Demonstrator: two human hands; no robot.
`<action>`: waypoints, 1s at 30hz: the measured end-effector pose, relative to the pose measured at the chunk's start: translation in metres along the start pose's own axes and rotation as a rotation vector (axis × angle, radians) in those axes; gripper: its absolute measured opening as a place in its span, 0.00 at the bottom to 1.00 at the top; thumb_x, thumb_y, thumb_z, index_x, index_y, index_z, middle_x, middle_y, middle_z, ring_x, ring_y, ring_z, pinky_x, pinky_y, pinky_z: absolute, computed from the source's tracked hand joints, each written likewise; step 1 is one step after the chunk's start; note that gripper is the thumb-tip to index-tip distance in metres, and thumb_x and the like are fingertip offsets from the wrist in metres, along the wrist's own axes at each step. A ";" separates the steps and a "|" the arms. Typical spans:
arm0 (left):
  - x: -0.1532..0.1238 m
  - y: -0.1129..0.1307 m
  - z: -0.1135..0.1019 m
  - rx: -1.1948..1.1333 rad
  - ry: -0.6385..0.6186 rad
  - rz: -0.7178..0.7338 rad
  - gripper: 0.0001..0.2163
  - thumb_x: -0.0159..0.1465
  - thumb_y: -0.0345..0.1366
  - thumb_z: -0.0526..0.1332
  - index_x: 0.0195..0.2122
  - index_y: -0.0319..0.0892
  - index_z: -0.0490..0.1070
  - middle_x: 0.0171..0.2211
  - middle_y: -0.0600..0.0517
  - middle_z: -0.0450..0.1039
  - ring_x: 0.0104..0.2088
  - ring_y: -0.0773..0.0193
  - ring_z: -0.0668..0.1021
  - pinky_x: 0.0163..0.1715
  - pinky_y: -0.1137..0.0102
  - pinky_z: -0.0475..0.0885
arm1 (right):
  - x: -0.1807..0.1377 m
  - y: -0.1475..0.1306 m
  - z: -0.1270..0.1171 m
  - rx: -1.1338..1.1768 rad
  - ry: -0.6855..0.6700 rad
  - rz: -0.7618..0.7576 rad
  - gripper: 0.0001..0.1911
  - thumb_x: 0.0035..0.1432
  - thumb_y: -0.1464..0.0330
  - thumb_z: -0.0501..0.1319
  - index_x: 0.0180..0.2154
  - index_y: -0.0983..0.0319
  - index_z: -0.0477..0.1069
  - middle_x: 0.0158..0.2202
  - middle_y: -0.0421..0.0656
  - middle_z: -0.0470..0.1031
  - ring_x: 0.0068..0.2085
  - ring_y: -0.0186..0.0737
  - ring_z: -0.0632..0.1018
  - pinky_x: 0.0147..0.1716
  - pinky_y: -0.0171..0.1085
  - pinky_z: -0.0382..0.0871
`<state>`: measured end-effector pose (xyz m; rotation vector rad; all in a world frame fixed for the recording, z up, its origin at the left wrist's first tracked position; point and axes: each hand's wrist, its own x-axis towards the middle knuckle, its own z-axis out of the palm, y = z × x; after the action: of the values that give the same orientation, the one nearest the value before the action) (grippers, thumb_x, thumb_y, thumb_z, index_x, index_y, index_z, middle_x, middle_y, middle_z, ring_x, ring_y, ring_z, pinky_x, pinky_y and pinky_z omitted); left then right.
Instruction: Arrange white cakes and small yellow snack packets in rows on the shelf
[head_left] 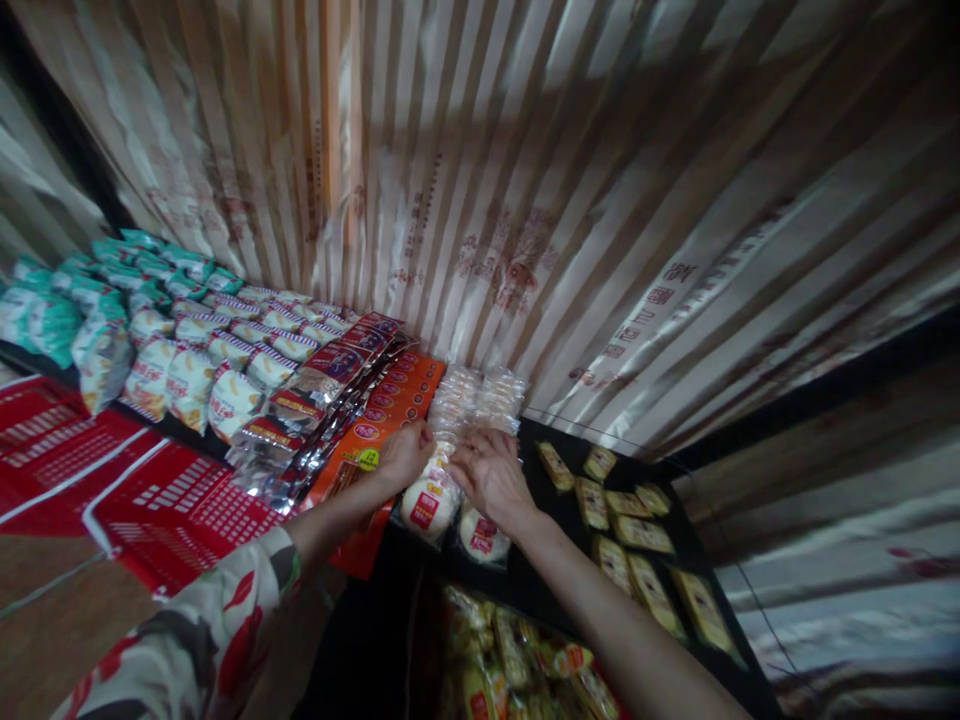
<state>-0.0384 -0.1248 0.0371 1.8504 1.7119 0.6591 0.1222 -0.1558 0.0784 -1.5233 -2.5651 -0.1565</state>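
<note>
Two rows of clear packets with round white crackers or cakes and red labels lie on the black tabletop in the middle of the head view. My left hand (405, 455) is closed, its curled fingers pinching at the left edge of the near packet (430, 505) in the left row. Over the gap between the rows, my right hand (491, 475) has its fingers bent down onto the same packet from the right. Below it lies the front packet (481, 535) of the right row. My fingertips are partly hidden and blurred.
Left of my hands are orange bags (405, 390), silver-brown pouches (337, 375) and rows of white and teal snack bags (191, 375). Yellow packets (634, 535) lie to the right, more (517, 660) below. Red baskets (187, 500) stand front left; a striped curtain (465, 200) hangs behind.
</note>
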 end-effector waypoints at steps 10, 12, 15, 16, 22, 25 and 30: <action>-0.036 0.009 -0.008 0.184 0.173 0.121 0.08 0.63 0.36 0.51 0.40 0.42 0.66 0.41 0.48 0.68 0.41 0.62 0.72 0.39 0.71 0.66 | -0.001 -0.003 0.011 0.000 -0.088 -0.011 0.06 0.55 0.66 0.60 0.32 0.60 0.73 0.38 0.45 0.74 0.46 0.46 0.66 0.49 0.45 0.52; -0.055 0.010 0.000 0.232 0.073 0.170 0.08 0.63 0.38 0.52 0.39 0.43 0.66 0.39 0.49 0.68 0.39 0.62 0.73 0.37 0.71 0.67 | 0.001 -0.004 0.011 0.002 -0.072 -0.010 0.06 0.55 0.65 0.60 0.32 0.60 0.73 0.37 0.45 0.74 0.45 0.47 0.66 0.50 0.45 0.53; -0.076 0.010 0.018 0.308 -0.062 0.234 0.08 0.62 0.35 0.53 0.40 0.42 0.67 0.42 0.46 0.68 0.42 0.59 0.72 0.39 0.69 0.67 | 0.000 -0.006 0.007 0.063 -0.051 0.012 0.07 0.55 0.65 0.60 0.31 0.60 0.74 0.36 0.45 0.74 0.45 0.46 0.67 0.48 0.45 0.56; -0.081 0.010 0.023 0.317 -0.059 0.225 0.08 0.62 0.34 0.52 0.40 0.41 0.67 0.43 0.46 0.68 0.43 0.59 0.72 0.39 0.69 0.67 | -0.001 -0.004 0.006 0.104 -0.033 0.017 0.08 0.56 0.64 0.59 0.31 0.60 0.74 0.36 0.45 0.74 0.45 0.46 0.67 0.48 0.44 0.57; -0.069 0.020 0.011 0.329 -0.111 0.250 0.09 0.64 0.32 0.48 0.35 0.42 0.68 0.38 0.48 0.72 0.37 0.61 0.74 0.35 0.70 0.67 | -0.008 0.046 0.008 0.345 0.278 0.137 0.12 0.61 0.65 0.52 0.41 0.60 0.72 0.44 0.46 0.73 0.48 0.43 0.69 0.50 0.43 0.62; -0.036 0.034 -0.001 0.231 -0.065 0.256 0.09 0.64 0.33 0.50 0.34 0.43 0.69 0.34 0.51 0.73 0.34 0.64 0.75 0.33 0.72 0.67 | -0.001 0.093 0.018 0.403 0.400 0.232 0.14 0.61 0.67 0.49 0.42 0.62 0.71 0.46 0.49 0.72 0.49 0.43 0.71 0.50 0.43 0.64; 0.057 0.060 0.007 0.094 0.120 0.451 0.09 0.62 0.30 0.51 0.36 0.43 0.71 0.37 0.51 0.73 0.40 0.63 0.73 0.40 0.72 0.67 | 0.031 0.169 0.032 0.474 0.411 0.389 0.16 0.58 0.67 0.49 0.41 0.62 0.72 0.43 0.49 0.75 0.44 0.44 0.74 0.47 0.44 0.67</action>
<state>0.0150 -0.0719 0.0724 2.3335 1.4211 0.8919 0.2533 -0.0429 0.0546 -1.5606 -1.7905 0.1599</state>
